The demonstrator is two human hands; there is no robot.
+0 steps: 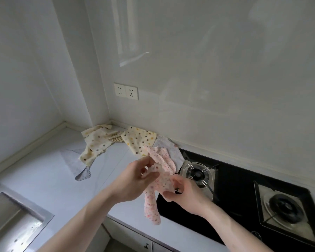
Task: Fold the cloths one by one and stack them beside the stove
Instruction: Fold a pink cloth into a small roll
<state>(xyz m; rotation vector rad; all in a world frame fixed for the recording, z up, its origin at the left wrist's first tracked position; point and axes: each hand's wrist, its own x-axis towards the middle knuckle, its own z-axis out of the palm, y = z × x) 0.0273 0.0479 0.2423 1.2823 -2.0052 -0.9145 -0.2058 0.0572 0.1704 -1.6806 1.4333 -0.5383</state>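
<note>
I hold the pink cloth up over the counter's edge by the stove. My left hand and right hand both pinch it. It looks crumpled, not folded. The other cloths lie messy by the wall. I see no stack yet.

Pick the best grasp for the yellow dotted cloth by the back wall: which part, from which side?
Pinch the front corner of the yellow dotted cloth, coming from the counter side. It lies flat, its back edge is at the wall, and a grey cloth sits at its right.
</note>
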